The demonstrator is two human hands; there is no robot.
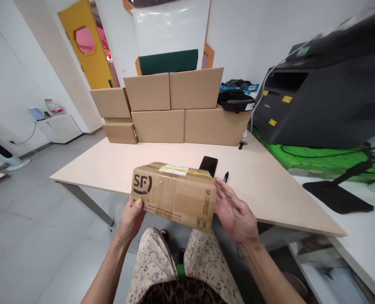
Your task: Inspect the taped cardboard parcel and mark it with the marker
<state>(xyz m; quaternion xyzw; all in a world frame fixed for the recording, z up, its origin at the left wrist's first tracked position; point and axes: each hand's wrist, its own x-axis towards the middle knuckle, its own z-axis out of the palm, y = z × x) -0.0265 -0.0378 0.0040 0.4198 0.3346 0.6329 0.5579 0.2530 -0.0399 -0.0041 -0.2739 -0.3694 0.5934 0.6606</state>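
The left hand [132, 219] grips the lower left end of an SF parcel [173, 196], a taped cardboard box held up at the near edge of the worktop [162, 162]. The right hand [236, 211] is open, fingers spread, just beside the parcel's right end. A phone [208, 165] and a marker [226, 176] lie on the worktop just behind the parcel. Stacked cardboard boxes [158, 126] stand at the far side, with a printer [320, 97] off to the right.

Cardboard cartons [171, 109] line the desk's [270, 198] far edge. A black smartphone [209, 165] and a marker [226, 177] lie mid-desk; a printer [320, 93] sits past its right edge.
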